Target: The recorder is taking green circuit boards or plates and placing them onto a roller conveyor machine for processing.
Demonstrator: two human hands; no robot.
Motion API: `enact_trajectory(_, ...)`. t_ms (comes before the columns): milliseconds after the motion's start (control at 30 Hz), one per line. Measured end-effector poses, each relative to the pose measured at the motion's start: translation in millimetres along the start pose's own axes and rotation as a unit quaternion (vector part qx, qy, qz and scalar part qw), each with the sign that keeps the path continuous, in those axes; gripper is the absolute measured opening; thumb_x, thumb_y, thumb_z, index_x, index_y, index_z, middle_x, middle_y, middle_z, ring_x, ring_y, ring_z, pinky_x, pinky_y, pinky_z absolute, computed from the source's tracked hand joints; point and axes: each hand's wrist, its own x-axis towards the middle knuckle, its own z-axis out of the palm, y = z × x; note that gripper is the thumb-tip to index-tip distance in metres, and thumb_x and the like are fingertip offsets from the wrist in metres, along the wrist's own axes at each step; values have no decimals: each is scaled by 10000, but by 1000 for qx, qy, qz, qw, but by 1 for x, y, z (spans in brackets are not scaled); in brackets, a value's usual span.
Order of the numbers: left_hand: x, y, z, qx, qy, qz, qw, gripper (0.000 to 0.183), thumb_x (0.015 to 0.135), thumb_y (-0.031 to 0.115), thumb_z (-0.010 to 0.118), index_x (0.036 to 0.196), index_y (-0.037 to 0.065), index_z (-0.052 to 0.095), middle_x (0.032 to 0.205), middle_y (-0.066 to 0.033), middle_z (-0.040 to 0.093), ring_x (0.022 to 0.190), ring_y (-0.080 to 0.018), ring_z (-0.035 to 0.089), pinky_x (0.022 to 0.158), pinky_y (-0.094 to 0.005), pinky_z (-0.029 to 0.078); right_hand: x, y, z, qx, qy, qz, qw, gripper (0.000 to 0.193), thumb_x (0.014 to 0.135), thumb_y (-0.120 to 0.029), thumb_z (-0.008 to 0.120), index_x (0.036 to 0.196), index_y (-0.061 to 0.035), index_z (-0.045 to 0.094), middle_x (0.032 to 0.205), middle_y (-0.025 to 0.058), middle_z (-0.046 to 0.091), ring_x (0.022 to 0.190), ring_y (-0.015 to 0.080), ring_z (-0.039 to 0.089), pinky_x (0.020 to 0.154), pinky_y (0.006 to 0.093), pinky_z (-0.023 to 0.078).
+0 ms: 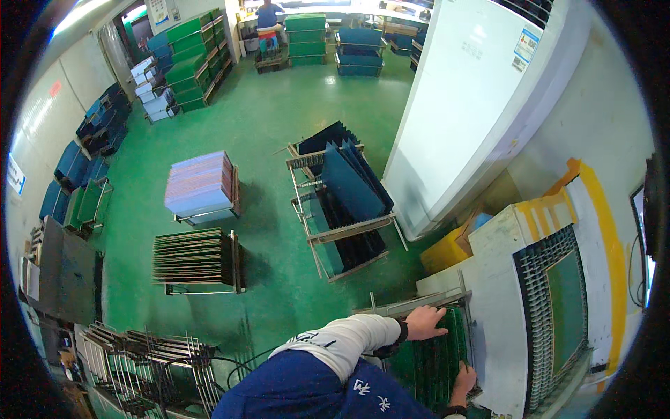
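Evidently the green boards (431, 370), at five o'clock, stand on edge in the rack (398, 305) so faces don't rub. Left hand (424, 323), at their twelve: fingers half-spread across edges. Right hand (464, 381), at four: fingers curled. Can't tell whether either grips.

Left hand (424, 322) plus right hand (464, 380) are making two. One other person (269, 15) is sitting. One floor-standing air conditioner (460, 91) is towering. Two loaded racks (238, 265) are standing left of centre: one holding lilac panels (199, 185), one dark boards (188, 258). Green boards (419, 370) at the hands are crowding past counting.
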Motion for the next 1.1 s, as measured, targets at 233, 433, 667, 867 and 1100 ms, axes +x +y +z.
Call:
enact_trajectory(233, 1, 1, 0, 21, -17, -18, 999, 654, 876, 528, 660, 1283, 41, 502, 1049, -209, 648, 1023, -399, 614, 851, -507, 498, -5, -28, -12, -9, -7, 34, 999, 445, 872, -446, 671, 931, -10, 738, 909, 228, 690, 859, 423, 640, 760, 502, 470)
enact_trajectory(433, 1, -2, 0, 11, -20, -9, 1000, 660, 881, 528, 653, 1310, 50, 502, 1061, -208, 649, 1030, -399, 614, 863, -500, 499, 6, -3, 1, -13, -23, 16, 1000, 452, 874, -441, 671, 966, -3, 735, 935, 233, 696, 880, 415, 645, 790, 488, 482)
enact_trajectory(667, -1, 6, -9, 17, -32, -18, 999, 675, 881, 524, 656, 1323, 38, 500, 1077, -207, 650, 1036, -392, 621, 876, -487, 500, 5, 5, 2, 4, -29, 3, 1000, 519, 884, -448, 660, 1030, 47, 715, 1031, 264, 690, 970, 436, 635, 876, 487, 481)
enact_trajectory(867, -2, 2, -6, 13, -26, -11, 999, 652, 875, 507, 672, 1296, 37, 509, 1073, -204, 651, 1036, -387, 623, 873, -483, 501, 3, 3, 3, -17, -33, 16, 999, 549, 880, -484, 665, 1040, 38, 717, 1032, 282, 681, 1007, 445, 620, 890, 498, 473)
enact_trajectory(1100, -4, 5, -8, 8, -10, -12, 1000, 609, 871, 496, 679, 1239, 36, 522, 1051, -200, 655, 1014, -390, 630, 855, -490, 507, 0, 4, 2, -12, -41, -18, 999, 518, 875, -481, 671, 968, 27, 712, 956, 255, 677, 943, 450, 607, 827, 522, 459)
